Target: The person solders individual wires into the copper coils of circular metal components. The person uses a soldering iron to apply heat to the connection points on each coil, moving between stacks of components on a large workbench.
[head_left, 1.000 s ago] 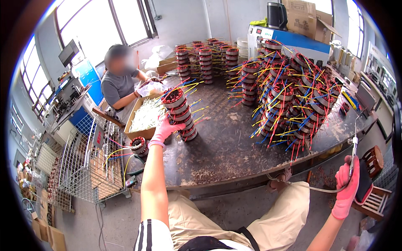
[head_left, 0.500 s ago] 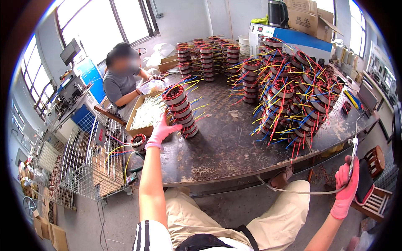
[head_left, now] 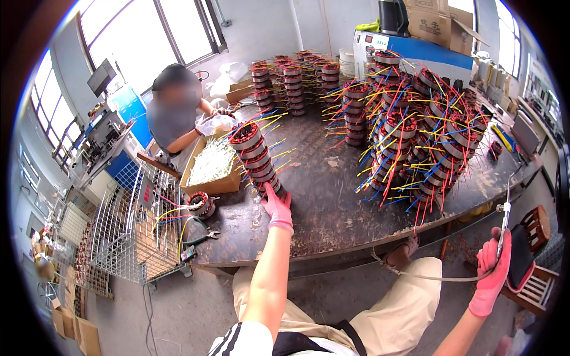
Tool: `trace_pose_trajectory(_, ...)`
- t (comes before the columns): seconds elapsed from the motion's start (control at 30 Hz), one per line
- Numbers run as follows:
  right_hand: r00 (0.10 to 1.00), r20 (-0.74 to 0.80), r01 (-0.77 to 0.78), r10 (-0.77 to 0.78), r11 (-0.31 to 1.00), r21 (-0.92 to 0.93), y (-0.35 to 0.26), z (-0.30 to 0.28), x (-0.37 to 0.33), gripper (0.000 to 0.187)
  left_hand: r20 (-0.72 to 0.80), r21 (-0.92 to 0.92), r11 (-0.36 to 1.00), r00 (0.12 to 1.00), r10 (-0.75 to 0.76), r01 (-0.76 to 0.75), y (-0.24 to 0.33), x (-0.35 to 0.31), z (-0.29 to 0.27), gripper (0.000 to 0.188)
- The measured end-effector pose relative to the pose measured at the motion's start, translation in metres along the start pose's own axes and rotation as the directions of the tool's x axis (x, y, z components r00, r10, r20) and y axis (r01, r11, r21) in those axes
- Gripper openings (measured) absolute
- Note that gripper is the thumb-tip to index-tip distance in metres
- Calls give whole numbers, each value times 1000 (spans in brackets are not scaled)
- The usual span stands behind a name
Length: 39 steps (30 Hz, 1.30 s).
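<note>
My left hand [head_left: 277, 209], in a pink glove, reaches the foot of a leaning stack of wound motor stators [head_left: 255, 153] with red windings and colored leads. Its fingertips touch or nearly touch the lowest stator, with fingers apart and nothing held. My right hand [head_left: 491, 264], also pink-gloved, is out past the table's right front edge. It is closed on a slim metal air gun [head_left: 504, 216] with a thin nozzle pointing up; a pale hose [head_left: 427, 277] trails from it toward the table's underside. A single stator [head_left: 200, 204] lies left of the stack, beside green-handled pliers [head_left: 205, 236].
Many wired stators [head_left: 409, 130] crowd the right of the dark table [head_left: 320, 219], and more stacks [head_left: 294, 92] stand at the back. A carton of white sleeves [head_left: 214, 166] sits by a seated co-worker [head_left: 175, 113]. A wire cage [head_left: 133, 237] stands to the left.
My left hand has moved right and nearer, from over the carton's edge to the foot of the stator stack. The pliers now show. My right hand keeps the air gun, almost unmoved.
</note>
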State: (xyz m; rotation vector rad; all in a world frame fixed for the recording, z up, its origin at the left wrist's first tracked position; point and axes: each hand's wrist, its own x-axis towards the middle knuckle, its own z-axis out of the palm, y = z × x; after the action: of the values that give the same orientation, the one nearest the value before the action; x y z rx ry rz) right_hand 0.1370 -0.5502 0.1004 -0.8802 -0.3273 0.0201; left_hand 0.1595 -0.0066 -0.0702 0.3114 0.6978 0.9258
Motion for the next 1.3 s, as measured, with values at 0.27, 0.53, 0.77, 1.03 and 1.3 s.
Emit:
trace_pose_trajectory(0.27, 997, -73, 27, -29, 999, -17, 0, -9, 7, 37, -53, -101, 986, 991, 126, -131, -18, 25, 13, 78)
trace_pose_trajectory(0.53, 995, -87, 58, -56, 998, 17, -2, -22, 15, 38, -230, 6, 984, 958, 173, -176, -15, 23, 29, 61)
trace_pose_trajectory(0.77, 997, -49, 62, -64, 998, -30, -12, -23, 16, 37, -288, 188, 946, 906, 312, -266, -19, 19, 37, 60)
trace_pose_trajectory(1.03, 990, -113, 79, -87, 994, -73, -20, -23, 23, 38, -163, 208, 924, 920, 355, -320, -15, 38, 29, 59)
trace_pose_trajectory(1.3, 969, -220, 98, -113, 992, -78, -31, -16, 36, 38, -222, 284, 949, 954, 204, -137, -6, 86, 38, 66)
